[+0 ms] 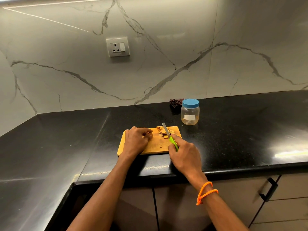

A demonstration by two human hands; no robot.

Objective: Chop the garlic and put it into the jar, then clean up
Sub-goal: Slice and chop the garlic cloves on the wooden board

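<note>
We see the right hand [184,154] gripping a green-handled knife [170,137], its blade among garlic pieces [165,131] on the wooden board [155,144]. The left hand [136,140] rests there, fingers [147,133] curled around something we cannot identify. The jar [190,112] stands behind on the desk [66,139], lid on, its white label unreadable.

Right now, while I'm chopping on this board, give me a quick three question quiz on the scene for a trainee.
1. True or false: the jar has its blue lid on.
2. Which of the hands grips the green-handled knife: A) left hand B) right hand C) neither?
3. Fill in: the cut garlic pieces lie on the ____ cutting board.

Key
1. True; the lid sits on the jar, which stands on the black counter beyond the board.
2. B; the left hand rests on the board with fingers curled.
3. Wooden.
</note>
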